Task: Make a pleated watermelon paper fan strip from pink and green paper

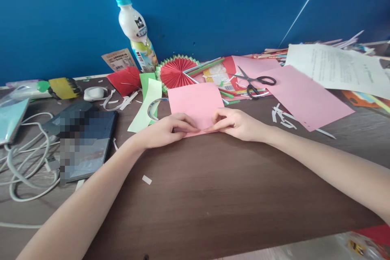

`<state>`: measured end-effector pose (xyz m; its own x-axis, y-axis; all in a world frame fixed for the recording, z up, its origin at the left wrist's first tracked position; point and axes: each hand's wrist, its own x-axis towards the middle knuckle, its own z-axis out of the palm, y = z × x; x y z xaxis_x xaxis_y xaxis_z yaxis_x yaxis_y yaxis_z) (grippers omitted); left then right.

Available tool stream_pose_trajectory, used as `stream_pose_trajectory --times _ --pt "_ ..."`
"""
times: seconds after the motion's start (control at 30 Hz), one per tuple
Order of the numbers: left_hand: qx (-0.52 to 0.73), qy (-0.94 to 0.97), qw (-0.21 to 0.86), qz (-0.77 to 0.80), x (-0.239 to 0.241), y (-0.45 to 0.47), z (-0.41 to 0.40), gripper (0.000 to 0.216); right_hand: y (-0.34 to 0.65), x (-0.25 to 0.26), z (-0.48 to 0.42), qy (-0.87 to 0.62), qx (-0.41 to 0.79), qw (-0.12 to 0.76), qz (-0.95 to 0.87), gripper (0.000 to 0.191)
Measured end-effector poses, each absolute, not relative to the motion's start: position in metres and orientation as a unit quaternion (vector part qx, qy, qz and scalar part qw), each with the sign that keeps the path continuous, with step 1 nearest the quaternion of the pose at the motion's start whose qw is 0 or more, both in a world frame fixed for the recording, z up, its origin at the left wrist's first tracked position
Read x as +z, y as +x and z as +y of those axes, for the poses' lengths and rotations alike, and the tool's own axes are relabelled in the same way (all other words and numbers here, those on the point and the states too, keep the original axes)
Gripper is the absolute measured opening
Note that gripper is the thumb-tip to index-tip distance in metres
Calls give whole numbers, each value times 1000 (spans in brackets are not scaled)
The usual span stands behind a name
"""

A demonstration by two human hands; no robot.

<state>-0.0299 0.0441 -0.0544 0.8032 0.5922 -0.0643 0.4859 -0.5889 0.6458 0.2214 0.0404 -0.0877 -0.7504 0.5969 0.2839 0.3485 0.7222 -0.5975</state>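
A sheet of pink paper [196,99] lies on the brown table in front of me, its near edge turned up in a narrow fold. My left hand [167,129] pinches that folded edge from the left, fingers bent and pressed down. From the right, my right hand [234,124] grips the same edge between thumb and forefinger. The fingertips of both hands are close together at the middle of the fold. Just left of the paper are a roll of clear tape [150,109] and a pale green paper piece [139,118].
Behind stand a bottle [134,24] and a red pleated paper fan [178,73]. Black-handled scissors [252,82] rest on papers at the right, near another pink sheet [307,97]. A dark tablet-like device [91,146] and white cables [18,170] lie left. Paper scraps [283,118] are scattered about.
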Motion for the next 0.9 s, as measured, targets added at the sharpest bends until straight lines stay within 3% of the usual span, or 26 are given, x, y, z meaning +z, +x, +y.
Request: stream_pose_trajectory --times 0.9 --pt "56 883 350 308 -53 -30 47 35 223 -89 42 -258 255 225 -904 38"
